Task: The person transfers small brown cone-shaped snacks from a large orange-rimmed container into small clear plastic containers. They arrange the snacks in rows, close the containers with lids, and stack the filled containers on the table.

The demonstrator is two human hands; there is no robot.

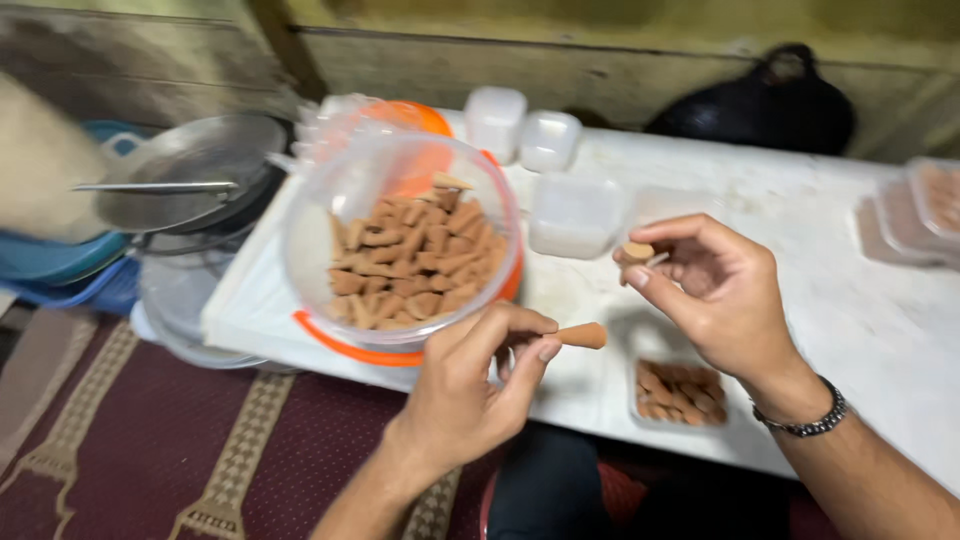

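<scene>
A small brown cone (582, 336) lies almost level between fingertips, near the front edge of the white table, its narrow end pointing left. A second brown cone (637, 251) of the same kind is higher and more to the right, with its flat round base turned up.

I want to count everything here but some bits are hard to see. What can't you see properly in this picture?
- Small clear plastic box of brown cones, head view: the right hand covers its top, so no full count.
- Clear round plastic tub of brown cones: motion blur merges the cones.
- Stacked trays: cut by the right edge, blurred.
- Black bag: too dark to tell contents.
- Left hand: pinches one brown cone; its base is hidden by fingertips.
</scene>
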